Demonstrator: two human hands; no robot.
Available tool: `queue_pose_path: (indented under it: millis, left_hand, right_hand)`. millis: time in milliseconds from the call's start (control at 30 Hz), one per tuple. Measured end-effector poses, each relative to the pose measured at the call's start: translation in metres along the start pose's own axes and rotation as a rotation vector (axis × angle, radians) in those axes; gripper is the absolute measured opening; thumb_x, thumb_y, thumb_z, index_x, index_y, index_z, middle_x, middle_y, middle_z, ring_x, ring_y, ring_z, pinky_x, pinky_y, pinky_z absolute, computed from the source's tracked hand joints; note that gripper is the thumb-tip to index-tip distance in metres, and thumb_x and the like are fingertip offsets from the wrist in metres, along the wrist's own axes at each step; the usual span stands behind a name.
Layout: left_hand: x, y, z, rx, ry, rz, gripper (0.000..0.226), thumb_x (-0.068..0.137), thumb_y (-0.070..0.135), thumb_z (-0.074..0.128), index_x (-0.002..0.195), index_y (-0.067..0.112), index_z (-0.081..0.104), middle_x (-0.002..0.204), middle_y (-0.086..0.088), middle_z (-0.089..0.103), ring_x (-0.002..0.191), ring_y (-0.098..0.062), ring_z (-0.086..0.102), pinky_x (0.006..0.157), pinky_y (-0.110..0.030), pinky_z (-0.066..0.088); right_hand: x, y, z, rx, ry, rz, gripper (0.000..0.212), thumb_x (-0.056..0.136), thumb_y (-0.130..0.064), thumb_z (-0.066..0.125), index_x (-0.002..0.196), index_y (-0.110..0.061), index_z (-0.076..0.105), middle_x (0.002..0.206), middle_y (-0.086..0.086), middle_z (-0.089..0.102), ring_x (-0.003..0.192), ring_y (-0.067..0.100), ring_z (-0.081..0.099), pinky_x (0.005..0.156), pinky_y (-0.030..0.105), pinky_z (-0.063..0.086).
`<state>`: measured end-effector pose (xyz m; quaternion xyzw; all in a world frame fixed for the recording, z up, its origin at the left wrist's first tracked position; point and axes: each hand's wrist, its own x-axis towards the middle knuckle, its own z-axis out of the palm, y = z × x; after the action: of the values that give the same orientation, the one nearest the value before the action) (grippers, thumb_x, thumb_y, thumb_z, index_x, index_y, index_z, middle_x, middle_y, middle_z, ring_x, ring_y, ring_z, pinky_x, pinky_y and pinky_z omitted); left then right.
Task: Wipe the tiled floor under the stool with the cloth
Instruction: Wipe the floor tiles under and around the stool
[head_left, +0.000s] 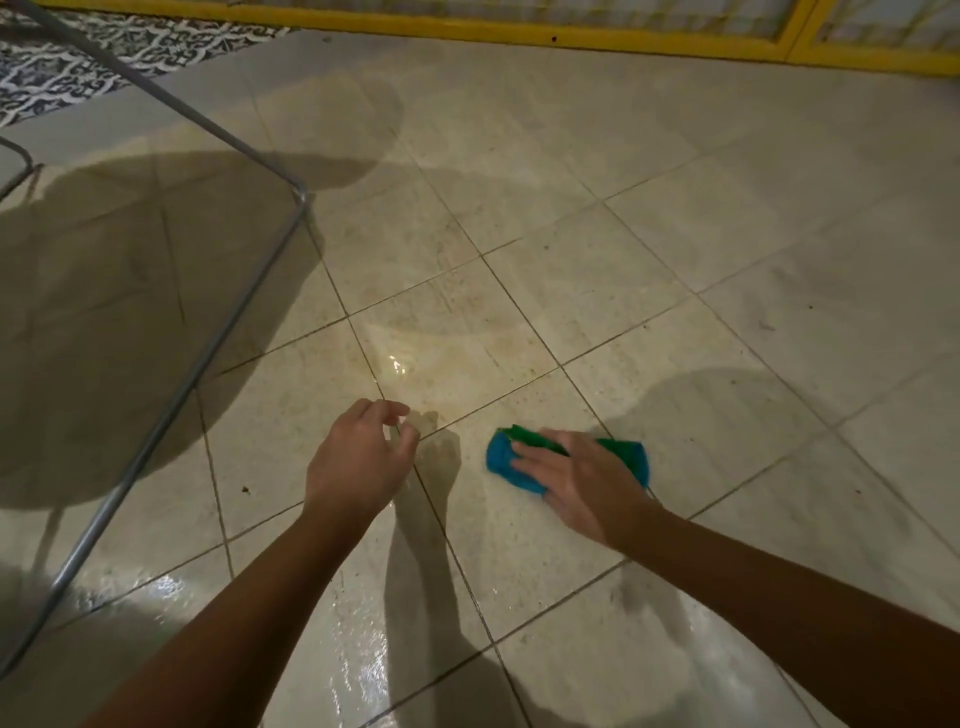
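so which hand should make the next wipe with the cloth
Right. The right hand presses flat on the blue-green cloth; the left hand hovers apart from it, holding nothing.

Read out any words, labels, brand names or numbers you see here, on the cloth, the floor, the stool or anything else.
None: no readable text shows anywhere in this view.
Cloth under the right hand: plain blue and green, no tag visible.
Tiled floor: no lettering.
Rug: black and white pattern only.
Stool frame and yellow bar: no markings.
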<state>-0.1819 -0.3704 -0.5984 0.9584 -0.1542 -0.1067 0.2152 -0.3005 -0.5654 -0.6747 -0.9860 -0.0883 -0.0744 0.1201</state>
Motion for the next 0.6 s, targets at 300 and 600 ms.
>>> queue_pose_path:
  millis: [300,600]
  left_hand:
    - [0.001,-0.012,-0.001,-0.046,0.039,-0.025,0.031,0.092,0.030,0.047,0.118,0.017,0.056,0.118,-0.002,0.056,0.091,-0.011,0.049,0.077,-0.029,0.043]
    - [-0.013,-0.018,-0.004,-0.069,0.031,-0.040,0.031,0.091,0.028,0.048,0.118,0.017,0.056,0.117,-0.003,0.057,0.096,-0.012,0.049,0.080,-0.031,0.045]
  right_hand:
    - [0.072,0.022,0.004,-0.110,-0.049,0.403,0.042,0.086,-0.011,0.052,0.128,-0.009,0.048,0.134,0.008,0.050,0.104,0.023,0.046,0.092,0.033,0.038]
    - [0.016,-0.019,-0.003,0.156,0.008,0.043,0.047,0.053,-0.004,0.083,0.097,-0.012,0.072,0.099,0.003,0.073,0.079,0.023,0.066,0.067,0.035,0.056]
